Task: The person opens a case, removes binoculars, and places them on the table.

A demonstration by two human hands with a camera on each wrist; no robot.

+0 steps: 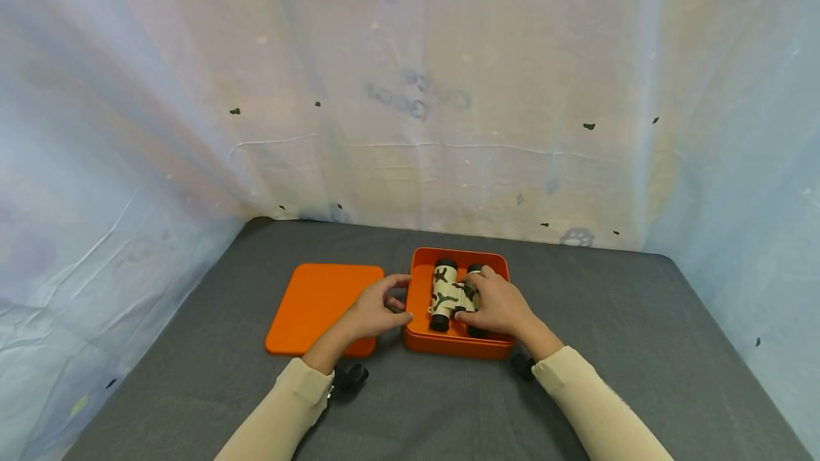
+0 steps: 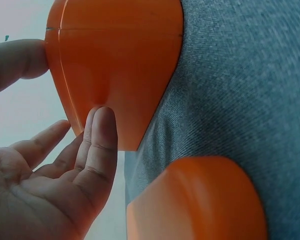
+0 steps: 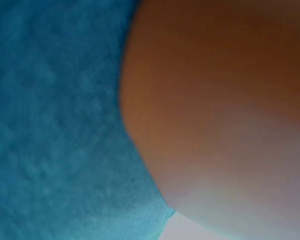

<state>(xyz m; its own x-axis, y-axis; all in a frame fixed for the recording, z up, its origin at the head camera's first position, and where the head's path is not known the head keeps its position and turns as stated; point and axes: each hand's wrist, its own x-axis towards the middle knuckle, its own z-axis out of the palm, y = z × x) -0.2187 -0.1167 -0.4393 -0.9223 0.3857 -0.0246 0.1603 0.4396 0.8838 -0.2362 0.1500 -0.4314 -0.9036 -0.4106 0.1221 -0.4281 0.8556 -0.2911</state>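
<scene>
My left hand (image 1: 374, 311), fingers relaxed, touches the left wall of the orange box (image 1: 458, 343). My right hand (image 1: 500, 304) holds the camo binoculars (image 1: 448, 294), already lying inside the box. The lid (image 1: 320, 304) lies flat beside it, left; I think closing is still left.

sleeves (image 1: 596, 404): long, cream-beige, snug | hands (image 1: 374, 311): bare | wrists: black camera mounts
</scene>
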